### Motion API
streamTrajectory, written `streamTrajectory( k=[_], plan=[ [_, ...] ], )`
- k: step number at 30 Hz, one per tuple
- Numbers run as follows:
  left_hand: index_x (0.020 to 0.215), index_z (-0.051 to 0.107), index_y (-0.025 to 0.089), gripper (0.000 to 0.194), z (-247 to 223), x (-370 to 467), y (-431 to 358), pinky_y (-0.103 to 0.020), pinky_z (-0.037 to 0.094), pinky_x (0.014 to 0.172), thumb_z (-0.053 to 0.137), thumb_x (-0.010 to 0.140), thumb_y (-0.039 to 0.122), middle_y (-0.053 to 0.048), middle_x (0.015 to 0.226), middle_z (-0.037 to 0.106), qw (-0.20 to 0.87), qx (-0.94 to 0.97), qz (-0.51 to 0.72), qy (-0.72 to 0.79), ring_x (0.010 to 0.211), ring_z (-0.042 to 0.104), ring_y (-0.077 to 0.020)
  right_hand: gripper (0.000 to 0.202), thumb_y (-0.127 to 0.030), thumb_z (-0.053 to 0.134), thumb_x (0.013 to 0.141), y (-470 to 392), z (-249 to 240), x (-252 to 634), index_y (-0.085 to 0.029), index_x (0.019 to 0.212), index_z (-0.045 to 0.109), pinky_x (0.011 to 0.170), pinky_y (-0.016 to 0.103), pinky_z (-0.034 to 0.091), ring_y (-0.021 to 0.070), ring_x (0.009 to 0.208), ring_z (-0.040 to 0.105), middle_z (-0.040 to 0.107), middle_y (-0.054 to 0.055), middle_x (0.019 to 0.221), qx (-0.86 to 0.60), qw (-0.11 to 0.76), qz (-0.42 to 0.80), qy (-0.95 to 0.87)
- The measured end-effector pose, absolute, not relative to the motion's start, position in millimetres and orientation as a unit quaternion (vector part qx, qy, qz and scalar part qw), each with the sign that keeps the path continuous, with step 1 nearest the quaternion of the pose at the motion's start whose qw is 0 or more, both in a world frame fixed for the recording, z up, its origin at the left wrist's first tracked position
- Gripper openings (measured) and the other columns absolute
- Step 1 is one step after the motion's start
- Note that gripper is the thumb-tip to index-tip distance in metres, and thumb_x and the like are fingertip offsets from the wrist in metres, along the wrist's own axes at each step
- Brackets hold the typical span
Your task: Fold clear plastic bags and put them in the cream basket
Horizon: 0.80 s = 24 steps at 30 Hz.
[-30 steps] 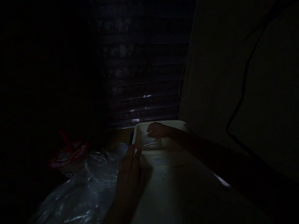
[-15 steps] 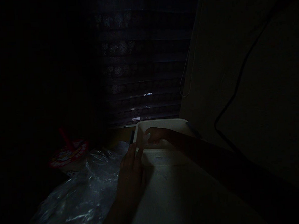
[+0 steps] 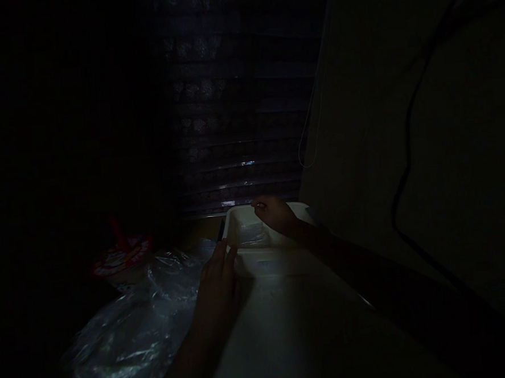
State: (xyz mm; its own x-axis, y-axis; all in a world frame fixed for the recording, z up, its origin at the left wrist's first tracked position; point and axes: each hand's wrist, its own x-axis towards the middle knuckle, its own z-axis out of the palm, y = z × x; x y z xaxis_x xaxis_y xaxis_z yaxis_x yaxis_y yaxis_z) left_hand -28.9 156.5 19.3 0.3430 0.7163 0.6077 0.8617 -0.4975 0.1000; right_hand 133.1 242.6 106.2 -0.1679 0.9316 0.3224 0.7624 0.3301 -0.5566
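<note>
The scene is very dark. A pale rectangular bin (image 3: 261,262) stands against the blinds, with a clear plastic-wrapped packet (image 3: 252,233) lying inside it. My left hand (image 3: 217,276) rests its fingertips on the bin's near left corner, fingers stretched out. Over the back of the bin is my right hand (image 3: 274,211), above and to the right of the packet. Its fingers are curled in a pinch, and whatever they may hold is too dark to make out.
Crumpled clear plastic (image 3: 129,339) lies at the lower left, beside a cup with a red patterned lid (image 3: 122,257) and a red straw. Behind are dark blinds (image 3: 239,115) with a hanging cord. A black cable (image 3: 407,139) runs down at the right.
My right hand has risen from inside the bin to above its back part, and the packet now shows. My left hand stays at the corner. The view has shifted slightly.
</note>
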Motion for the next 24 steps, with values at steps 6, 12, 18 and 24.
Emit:
streamTrajectory(
  k=[6,12,18,24],
  plan=[
    [0.113,0.039,0.003,0.043,26.8,-58.2,141.7,-0.046,0.032,0.085,0.036,0.073,0.019,-0.022,0.118,0.040,0.220,-0.755,-0.241,-0.569,0.113,0.031,-0.0310,0.023,-0.017,0.041,0.071,183.5,95.3,145.9,-0.018,0.086,0.058,0.073,0.024,0.036,0.0152,0.080,0.053,0.060,0.004,0.088,-0.495,0.338,0.030,-0.800],
    [0.107,0.048,0.005,0.038,35.5,-90.8,142.3,-0.045,0.034,0.081,0.031,0.074,0.012,-0.019,0.114,0.047,0.242,-0.745,-0.144,-0.605,0.107,0.040,-0.0300,0.025,-0.018,0.040,0.073,148.2,64.1,143.5,-0.020,0.090,0.058,0.065,0.021,0.038,0.0120,0.067,0.055,0.061,0.003,0.079,-0.462,0.294,0.042,-0.836],
    [0.103,0.052,0.014,0.047,42.3,-100.9,163.7,-0.055,0.025,0.084,0.033,0.062,0.002,-0.013,0.106,0.054,0.246,-0.770,-0.110,-0.579,0.108,0.038,-0.0302,0.024,-0.017,0.040,0.073,131.2,45.8,135.2,-0.019,0.088,0.058,0.063,0.020,0.039,0.0118,0.064,0.055,0.062,0.004,0.076,-0.451,0.308,0.060,-0.836],
    [0.066,0.062,0.017,0.032,58.3,-115.9,167.6,-0.050,0.035,0.075,0.035,0.057,0.002,-0.012,0.073,0.062,0.227,-0.786,-0.130,-0.560,0.082,0.053,-0.0290,0.024,-0.017,0.040,0.073,121.9,44.7,140.5,-0.019,0.088,0.059,0.064,0.021,0.040,0.0130,0.069,0.057,0.063,0.004,0.079,-0.463,0.303,0.076,-0.829]
  ],
)
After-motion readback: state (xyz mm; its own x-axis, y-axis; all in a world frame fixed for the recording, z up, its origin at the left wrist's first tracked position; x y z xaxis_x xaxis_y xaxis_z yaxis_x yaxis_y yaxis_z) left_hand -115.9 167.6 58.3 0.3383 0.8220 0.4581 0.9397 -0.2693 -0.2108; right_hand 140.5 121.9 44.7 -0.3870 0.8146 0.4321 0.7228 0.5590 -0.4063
